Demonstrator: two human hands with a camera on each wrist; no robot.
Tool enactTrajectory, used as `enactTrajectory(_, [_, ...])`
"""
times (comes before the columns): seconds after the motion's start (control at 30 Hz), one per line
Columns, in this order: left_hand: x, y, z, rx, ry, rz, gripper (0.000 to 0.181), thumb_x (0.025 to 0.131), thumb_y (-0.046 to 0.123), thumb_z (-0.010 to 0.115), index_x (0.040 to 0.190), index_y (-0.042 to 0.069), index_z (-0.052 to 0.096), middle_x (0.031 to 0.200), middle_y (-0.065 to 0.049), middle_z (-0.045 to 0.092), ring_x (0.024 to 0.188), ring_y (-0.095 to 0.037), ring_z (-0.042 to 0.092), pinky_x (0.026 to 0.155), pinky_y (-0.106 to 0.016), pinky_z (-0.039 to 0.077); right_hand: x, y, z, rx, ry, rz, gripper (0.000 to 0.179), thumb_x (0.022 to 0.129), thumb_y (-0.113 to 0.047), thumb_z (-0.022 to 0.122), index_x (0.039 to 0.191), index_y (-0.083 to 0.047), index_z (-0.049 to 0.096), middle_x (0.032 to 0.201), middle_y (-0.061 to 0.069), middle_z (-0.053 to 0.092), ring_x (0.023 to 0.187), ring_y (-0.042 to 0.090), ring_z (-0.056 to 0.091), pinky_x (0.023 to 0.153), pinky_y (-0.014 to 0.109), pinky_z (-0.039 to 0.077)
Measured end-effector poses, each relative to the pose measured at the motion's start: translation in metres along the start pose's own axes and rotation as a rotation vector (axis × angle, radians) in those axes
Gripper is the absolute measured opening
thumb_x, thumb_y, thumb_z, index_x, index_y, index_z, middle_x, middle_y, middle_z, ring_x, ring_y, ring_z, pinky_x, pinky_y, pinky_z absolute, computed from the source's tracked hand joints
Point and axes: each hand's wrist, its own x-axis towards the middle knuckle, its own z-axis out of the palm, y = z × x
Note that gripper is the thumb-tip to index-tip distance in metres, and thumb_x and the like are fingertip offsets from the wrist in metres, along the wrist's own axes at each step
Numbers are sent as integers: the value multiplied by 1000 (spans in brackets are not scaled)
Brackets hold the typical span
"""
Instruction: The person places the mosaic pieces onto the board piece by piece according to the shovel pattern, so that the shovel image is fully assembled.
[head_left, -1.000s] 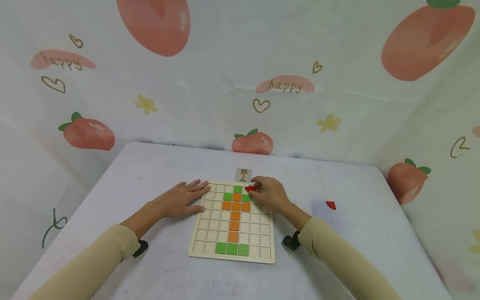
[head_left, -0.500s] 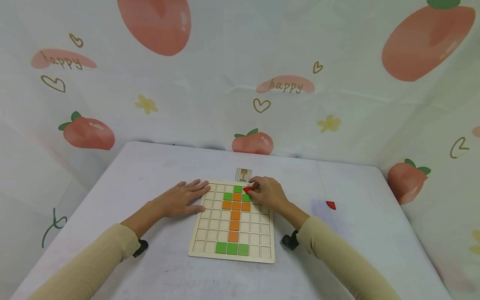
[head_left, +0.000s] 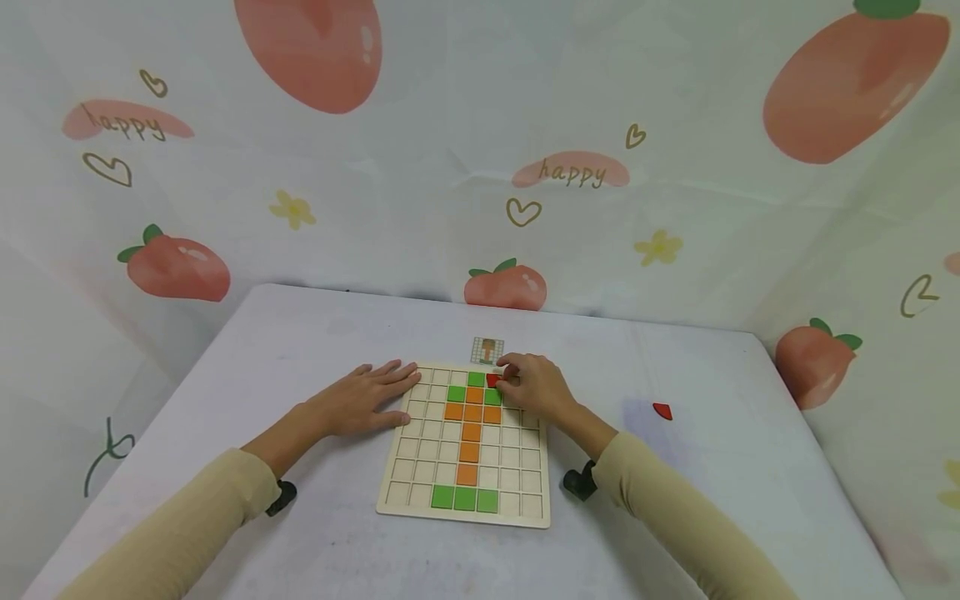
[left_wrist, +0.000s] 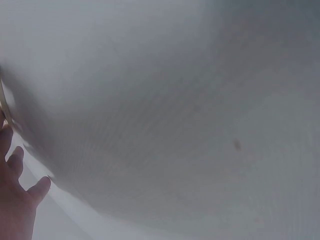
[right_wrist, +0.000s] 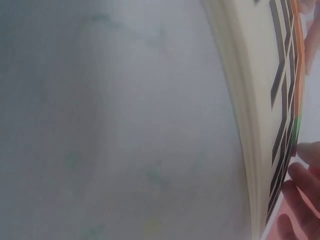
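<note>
A pale wooden grid board [head_left: 517,517] lies on the table, holding a column of orange tiles [head_left: 469,452] and several green tiles [head_left: 465,498]. My left hand [head_left: 358,402] rests at the board's left edge with its fingers spread. At the far row, my right hand [head_left: 538,385] pinches a red tile [head_left: 492,380] between thumb and forefinger. That tile sits in or at the cell just right of the top green tile [head_left: 476,379]; its right part is hidden by the fingertips. The right wrist view catches the right fingers [right_wrist: 302,185] at the board's rim.
Beyond the board lies a small picture card [head_left: 487,350] with a grid pattern. A red quarter-round tile [head_left: 662,411] is on the table [head_left: 330,542] to the right. A printed fabric backdrop [head_left: 420,167] rises behind the table.
The red tile has shifted slightly left with my right fingers and now lies squarer over its cell. My left hand has stayed in place.
</note>
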Motion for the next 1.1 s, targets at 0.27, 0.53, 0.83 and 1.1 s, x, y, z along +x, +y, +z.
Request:
enactTrajectory(0.27, [0,0,2,-10,2,-4,75,98,57,52,157,15,32,163,-4,28,148,-34,25,113,-63,24,2,5,0,55,-6,-61,29,89,-12,76,117,-7,71,97,2,74,94,19,66,100,46,46])
enactTrajectory(0.53, [1,-1,4,5,1,-6,76,98,59,50,158,16,31,163,-3,27,149,-34,25,113,-62,25,2,0,1,60,-10,-46,29,88,-13,77,115,-7,72,93,2,73,93,20,64,92,43,50])
enactTrajectory(0.83, [1,0,3,-1,7,2,76,98,58,51,157,15,32,163,-3,28,148,-34,26,113,-63,25,0,2,-2,74,-13,-54,29,89,-13,77,116,-6,71,94,2,73,92,18,65,91,41,51])
enactTrajectory(1.1, [1,-1,3,4,3,-1,76,98,59,50,157,15,31,163,-4,27,148,-34,25,114,-62,25,-9,18,-17,105,-34,-59,31,90,-14,75,120,-7,70,97,0,73,95,18,65,94,43,51])
